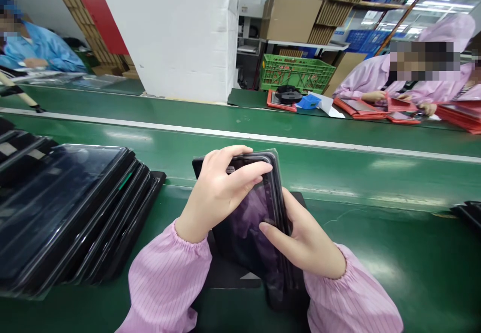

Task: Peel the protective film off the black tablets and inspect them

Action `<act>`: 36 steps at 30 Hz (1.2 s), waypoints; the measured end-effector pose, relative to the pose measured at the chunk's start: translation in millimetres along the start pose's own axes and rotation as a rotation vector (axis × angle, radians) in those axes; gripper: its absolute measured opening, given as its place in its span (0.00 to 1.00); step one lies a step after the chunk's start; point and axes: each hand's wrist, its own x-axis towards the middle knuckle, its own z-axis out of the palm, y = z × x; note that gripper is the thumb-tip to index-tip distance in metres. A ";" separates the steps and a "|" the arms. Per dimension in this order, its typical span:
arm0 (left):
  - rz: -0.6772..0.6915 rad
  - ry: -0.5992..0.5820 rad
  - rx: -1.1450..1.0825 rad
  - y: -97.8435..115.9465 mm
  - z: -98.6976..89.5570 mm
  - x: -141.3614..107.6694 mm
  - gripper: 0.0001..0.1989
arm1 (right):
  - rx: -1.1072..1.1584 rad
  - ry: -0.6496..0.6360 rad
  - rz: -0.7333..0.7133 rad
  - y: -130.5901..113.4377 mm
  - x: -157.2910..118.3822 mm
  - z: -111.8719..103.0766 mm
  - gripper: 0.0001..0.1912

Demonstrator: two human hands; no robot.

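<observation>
Several dark, glossy tablet-like panels (pixel 244 228) stand tilted in a small bundle at the centre, with clear film along their edge. My left hand (pixel 221 188) grips the top of the bundle, its thumb stretched across the upper face and its fingers over the top edge. Around the right side, my right hand (pixel 304 238) holds the same panels, thumb on the front face and fingers behind. Beneath them a black flat piece (pixel 235 275) lies on the green surface.
A tilted stack of dark panels (pixel 93 198) fills the left side. Across the green belt (pixel 240 120) sit people with red cases (pixel 361 107) and a green crate (pixel 296 75). More black panels (pixel 469 213) show at the right edge.
</observation>
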 end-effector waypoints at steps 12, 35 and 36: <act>0.005 0.064 -0.267 -10.1 -1.0 -3.4 0.09 | 0.137 -0.044 0.010 4.4 3.4 -6.8 0.35; -0.125 0.153 -0.345 -6.5 10.9 -5.4 0.10 | 0.074 0.233 0.052 18.0 7.9 8.5 0.12; -0.121 0.154 -0.338 -6.4 12.1 -5.4 0.10 | 0.064 0.279 0.086 17.5 8.3 10.8 0.13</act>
